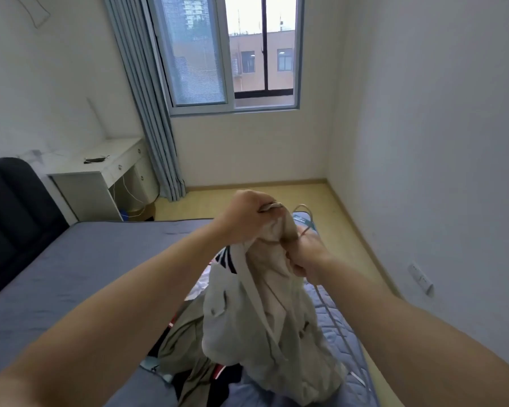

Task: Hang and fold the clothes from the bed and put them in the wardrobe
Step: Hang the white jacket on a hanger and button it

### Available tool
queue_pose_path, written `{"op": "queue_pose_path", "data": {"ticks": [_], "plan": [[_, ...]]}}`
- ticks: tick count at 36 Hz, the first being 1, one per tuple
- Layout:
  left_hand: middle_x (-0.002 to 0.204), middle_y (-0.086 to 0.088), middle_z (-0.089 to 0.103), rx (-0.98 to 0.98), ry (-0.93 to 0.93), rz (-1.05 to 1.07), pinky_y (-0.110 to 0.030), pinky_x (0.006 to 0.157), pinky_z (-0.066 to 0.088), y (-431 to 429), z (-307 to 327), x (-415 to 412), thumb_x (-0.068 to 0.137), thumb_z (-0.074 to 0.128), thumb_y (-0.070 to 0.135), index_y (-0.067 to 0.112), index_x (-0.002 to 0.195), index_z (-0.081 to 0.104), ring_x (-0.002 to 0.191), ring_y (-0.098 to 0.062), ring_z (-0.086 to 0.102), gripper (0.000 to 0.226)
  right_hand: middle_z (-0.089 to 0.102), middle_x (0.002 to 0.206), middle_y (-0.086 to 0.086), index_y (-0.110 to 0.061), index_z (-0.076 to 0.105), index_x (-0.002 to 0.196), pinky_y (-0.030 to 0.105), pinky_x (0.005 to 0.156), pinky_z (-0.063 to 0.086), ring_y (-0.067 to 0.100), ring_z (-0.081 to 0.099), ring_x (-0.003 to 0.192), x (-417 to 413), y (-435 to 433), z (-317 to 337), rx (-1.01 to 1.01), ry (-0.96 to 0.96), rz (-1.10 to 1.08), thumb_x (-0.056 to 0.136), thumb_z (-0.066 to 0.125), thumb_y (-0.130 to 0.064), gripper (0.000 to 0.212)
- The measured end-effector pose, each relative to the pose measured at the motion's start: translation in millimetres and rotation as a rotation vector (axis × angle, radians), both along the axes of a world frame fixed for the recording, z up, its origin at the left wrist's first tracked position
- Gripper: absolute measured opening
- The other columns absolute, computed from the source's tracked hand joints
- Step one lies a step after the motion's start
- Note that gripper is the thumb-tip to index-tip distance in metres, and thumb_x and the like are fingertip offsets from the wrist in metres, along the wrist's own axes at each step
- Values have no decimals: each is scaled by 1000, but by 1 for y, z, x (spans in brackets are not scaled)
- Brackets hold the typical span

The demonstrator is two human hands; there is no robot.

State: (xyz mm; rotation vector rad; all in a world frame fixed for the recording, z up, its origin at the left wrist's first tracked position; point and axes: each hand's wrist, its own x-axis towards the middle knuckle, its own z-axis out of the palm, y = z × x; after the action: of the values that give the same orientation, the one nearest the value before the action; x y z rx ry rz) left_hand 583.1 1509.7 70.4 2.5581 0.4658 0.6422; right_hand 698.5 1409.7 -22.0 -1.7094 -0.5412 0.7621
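Observation:
A pale beige garment point(274, 312) hangs bunched in front of me above the bed point(80, 268). My left hand point(247, 215) grips its top edge from the left. Just to the right, my right hand point(309, 257) holds the cloth together with a thin white wire hanger point(301, 207), whose hook sticks up behind the fabric and whose lower part runs down past my right wrist. Under the garment lies a heap of other clothes point(185, 345), olive, black and red, on the grey-blue sheet. No wardrobe is in view.
A dark headboard point(15, 212) stands at the left. A white desk point(100, 171) with a small dark item sits in the far left corner beside a grey-blue curtain point(153, 113) and window. Wooden floor point(276, 198) runs between bed and right wall, which carries a socket point(420, 279).

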Motion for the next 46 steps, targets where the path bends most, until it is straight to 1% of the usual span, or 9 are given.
{"op": "queue_pose_path", "data": {"ticks": [3, 11, 19, 22, 25, 29, 37, 42, 46], "plan": [[72, -13, 64, 41, 1, -99, -28, 64, 43, -22, 12, -3, 92, 68, 25, 3, 81, 70, 66, -22, 52, 25, 47, 58, 5, -18, 55, 71, 23, 42, 28, 17, 40, 45, -12, 3, 1, 67, 27, -100, 83, 51, -13, 14], [70, -12, 64, 135, -16, -114, -38, 63, 45, -37, 34, -38, 95, 66, 38, 7, 87, 75, 61, -20, 52, 33, 53, 54, 1, -20, 72, 72, 31, 48, 33, 19, 42, 48, 1, 6, 32, 329, 50, -305, 61, 56, -24, 19], [64, 13, 62, -80, 590, -108, -15, 56, 43, -9, 86, -66, 82, 77, 35, 24, 73, 75, 57, -5, 53, 15, 58, 51, -12, -16, 67, 68, 26, 47, 39, 11, 49, 50, -10, 9, 77, 539, -229, -264, 71, 63, -31, 16], [83, 11, 75, -173, 317, -46, -21, 76, 54, 6, 92, -60, 81, 70, 60, 23, 90, 80, 77, -8, 69, 39, 62, 58, -12, -17, 66, 68, 36, 61, 49, 14, 55, 61, -13, 7, 82, 519, -340, -248, 84, 64, -19, 16], [107, 10, 71, 265, -141, 135, -34, 91, 52, 15, 80, -44, 94, 65, 42, 21, 109, 73, 99, -13, 64, 28, 69, 70, -2, -14, 65, 73, 35, 66, 51, 16, 59, 67, -20, 3, 83, 516, -467, -213, 87, 62, 1, 21], [127, 4, 66, 490, 20, -43, -41, 114, 31, 27, 58, -21, 102, 45, 45, 25, 123, 65, 124, -16, 53, 36, 67, 76, 3, 1, 66, 82, 40, 72, 52, 19, 58, 72, -23, 0, 88, 541, -404, -228, 89, 66, -1, 7], [63, 9, 49, 362, -26, -79, -31, 59, 35, 46, 27, 1, 96, 36, 63, 19, 61, 48, 61, -8, 46, 57, 74, 89, 6, -10, 72, 94, 34, 74, 55, 21, 69, 83, -15, -28, 94, 510, -287, -9, 81, 51, 6, 29], [53, 3, 47, 297, -61, -61, -31, 53, 32, 50, 20, 10, 92, 44, 64, 15, 56, 47, 52, -12, 40, 61, 55, 67, 1, -5, 63, 88, 22, 53, 45, 13, 51, 62, 4, -41, 87, 366, -140, 86, 86, 44, 2, 20], [52, -2, 46, 320, -63, -98, -35, 55, 35, 44, 18, 18, 90, 42, 67, 11, 55, 45, 53, -18, 42, 66, 53, 77, 11, -8, 58, 88, 35, 73, 47, 29, 51, 74, 7, -50, 73, 322, 95, 155, 95, 39, -16, 21]]}}
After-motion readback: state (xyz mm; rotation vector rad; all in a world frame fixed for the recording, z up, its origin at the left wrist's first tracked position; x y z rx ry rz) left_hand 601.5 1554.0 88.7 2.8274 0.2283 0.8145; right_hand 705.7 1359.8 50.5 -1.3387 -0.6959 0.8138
